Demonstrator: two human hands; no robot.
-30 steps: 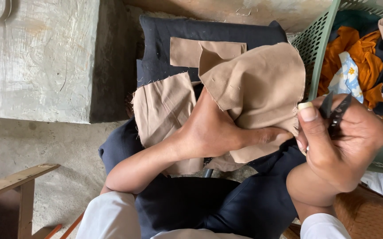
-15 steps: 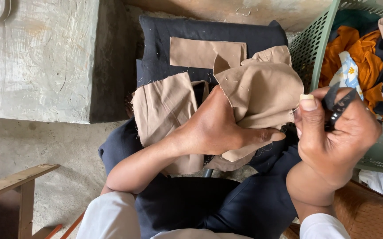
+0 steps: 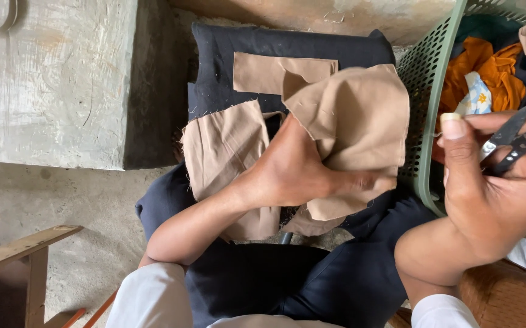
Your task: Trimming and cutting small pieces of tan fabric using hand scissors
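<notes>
Compared with the frame a second back, I note the tan fabric piece (image 3: 360, 121) has been pulled nearer and leftward a little, its loose flap now folded over more squarely, while the right hand (image 3: 494, 194) has tipped so the thread snips (image 3: 515, 143) point up and to the right.

The left hand (image 3: 293, 173) lies palm-down across the lap. Its fingers are curled shut around the near edge of the tan fabric piece, bunching it; I judge this grip keeps the cloth taut and lifted off the layers beneath. A second tan panel (image 3: 226, 158) lies flat to the left of that hand, partly under the wrist, and a tan rectangular patch (image 3: 275, 73) sits farther off on the dark navy garment (image 3: 287, 45), which is spread over the person's knees as a working surface.

The right hand holds the small black snips between thumb and fingers, closed around the handles; the blades look nearly together, though I cannot tell for certain. The snips are held apart from the cloth, to its right, in front of the green plastic basket (image 3: 424, 103).

That basket stands at the right, holding orange cloth (image 3: 475, 85) and other scraps. A grey concrete block (image 3: 50, 79) sits far left, a wooden stool (image 3: 13, 255) near left.
</notes>
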